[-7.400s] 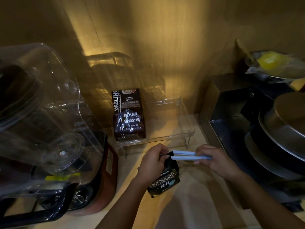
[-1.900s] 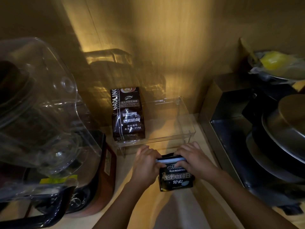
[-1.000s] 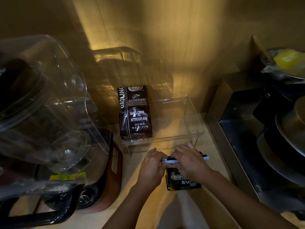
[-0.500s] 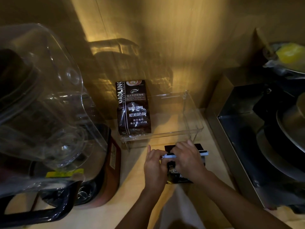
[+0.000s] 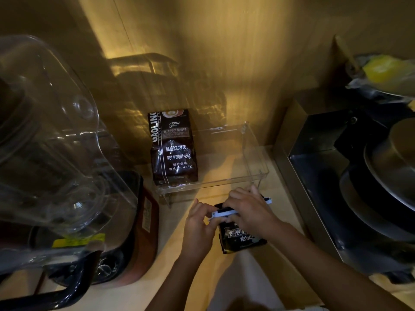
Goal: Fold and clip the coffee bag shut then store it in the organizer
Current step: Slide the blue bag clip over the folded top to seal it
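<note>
Dim, warm light; head camera looks down at a wooden desk (image 5: 170, 223).

Far left: a large clear blender jug (image 5: 51, 140) fills the near corner, sitting on a dark base with a reddish side (image 5: 143, 232). A yellow label (image 5: 78, 240) shows low on the jug.

Centre, at the back: a clear plastic organizer (image 5: 253, 158) stands on short legs against the wall. A tall dark coffee bag (image 5: 173, 149) with white print stands upright in its left end. The right part of the organizer shows only bare floor.

Centre, near: just in front of the organizer, a smaller black coffee bag (image 5: 241, 240) sits on the desk, its top turned toward the organizer and its printed face up. A long white clip (image 5: 224, 213) lies across the bag's top edge, its right end poking out past the fingers (image 5: 268, 200).

The left hand (image 5: 198, 230) pinches the clip's left end, thumb and fingers curled closed on it. The right hand (image 5: 249, 212) lies over the middle of the clip and the bag top, fingers pressed down and gripping both. Whether the clip is fully snapped shut cannot be told.

Right: a dark metal box (image 5: 314, 140) borders the desk, with stacked metal pans and lids (image 5: 390, 167) beyond. Top right, something yellow in clear plastic wrap (image 5: 384, 70).
</note>
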`<state>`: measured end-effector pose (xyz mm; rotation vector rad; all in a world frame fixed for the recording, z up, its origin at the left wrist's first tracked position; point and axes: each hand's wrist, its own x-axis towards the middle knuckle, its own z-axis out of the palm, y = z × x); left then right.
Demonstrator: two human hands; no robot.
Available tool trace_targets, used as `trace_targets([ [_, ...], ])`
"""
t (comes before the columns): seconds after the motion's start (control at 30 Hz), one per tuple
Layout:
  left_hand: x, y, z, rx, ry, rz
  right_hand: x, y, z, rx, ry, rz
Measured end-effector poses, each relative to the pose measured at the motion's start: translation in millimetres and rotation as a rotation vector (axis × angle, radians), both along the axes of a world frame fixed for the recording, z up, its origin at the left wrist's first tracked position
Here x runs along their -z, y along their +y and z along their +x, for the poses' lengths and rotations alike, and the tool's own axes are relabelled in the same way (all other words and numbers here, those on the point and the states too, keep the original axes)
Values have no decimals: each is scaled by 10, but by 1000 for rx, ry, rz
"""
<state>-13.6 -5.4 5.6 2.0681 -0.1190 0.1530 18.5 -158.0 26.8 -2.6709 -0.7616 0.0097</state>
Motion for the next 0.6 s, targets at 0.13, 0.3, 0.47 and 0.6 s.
trace_targets([
  [0.13,19,62,16,15,60,-116,-56,-338,70,129,146,142],
  [0.3,8,17,15,34,97,-43,-16,-618,49,143,235,215],
  [0.47,-139,-211,127,193,-141,584,106,-527,-29,95,116,196],
  [0.6,-220,-450,157,239,-249,820,134,-474,-50,53,-22,93],
])
